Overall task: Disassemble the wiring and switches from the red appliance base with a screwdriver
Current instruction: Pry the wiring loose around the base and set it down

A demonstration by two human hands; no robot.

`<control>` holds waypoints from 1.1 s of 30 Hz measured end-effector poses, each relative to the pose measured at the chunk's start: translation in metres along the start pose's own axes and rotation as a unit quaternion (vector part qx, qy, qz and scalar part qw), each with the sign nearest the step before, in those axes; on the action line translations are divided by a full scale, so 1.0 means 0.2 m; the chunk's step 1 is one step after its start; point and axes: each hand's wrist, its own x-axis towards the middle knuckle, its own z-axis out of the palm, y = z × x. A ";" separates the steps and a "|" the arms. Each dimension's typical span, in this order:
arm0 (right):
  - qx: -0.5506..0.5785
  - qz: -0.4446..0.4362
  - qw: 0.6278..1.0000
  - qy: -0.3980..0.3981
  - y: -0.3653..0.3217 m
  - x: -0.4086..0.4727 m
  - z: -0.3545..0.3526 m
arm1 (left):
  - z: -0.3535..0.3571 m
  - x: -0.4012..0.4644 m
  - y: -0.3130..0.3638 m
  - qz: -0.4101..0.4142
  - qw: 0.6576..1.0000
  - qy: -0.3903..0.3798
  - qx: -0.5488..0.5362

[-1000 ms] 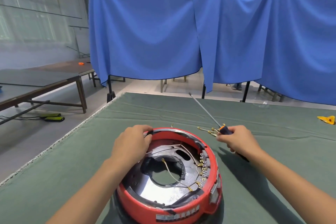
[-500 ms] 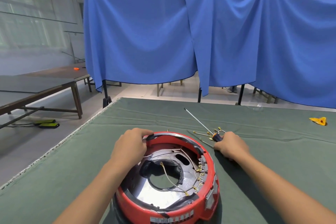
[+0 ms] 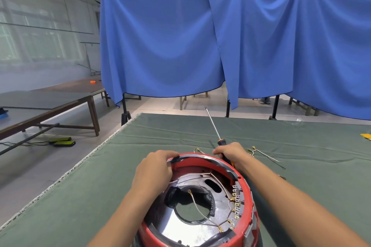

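The red appliance base sits open side up at the near edge of the green-covered table. Inside it are a shiny metal plate, a thin wire with brass terminals and a row of terminals along the right wall. My left hand grips the base's far left rim. My right hand holds a long screwdriver by its black and orange handle at the far right rim, with the shaft pointing up and away.
Loose removed wires with brass terminals lie on the cloth right of my right hand. A yellow object lies at the far right edge. Blue curtains hang behind the table. A long wooden bench stands to the left.
My right hand has brought the screwdriver in from the right to the base's far rim, and its shaft now stands steeper. My left hand has stayed on the rim.
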 end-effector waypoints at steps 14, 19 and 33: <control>-0.172 -0.192 0.966 0.003 -0.13 -0.45 -0.19 | 0.02 0.14 0.06 -0.069 0.995 0.014 -0.071; -0.396 -0.225 0.884 0.111 -0.04 -0.61 -0.16 | -0.10 0.06 -0.05 -0.114 0.944 0.065 -0.301; -0.493 -0.360 0.782 0.122 -0.05 -0.53 -0.21 | 0.06 -0.02 -0.07 -0.162 0.919 0.081 -0.349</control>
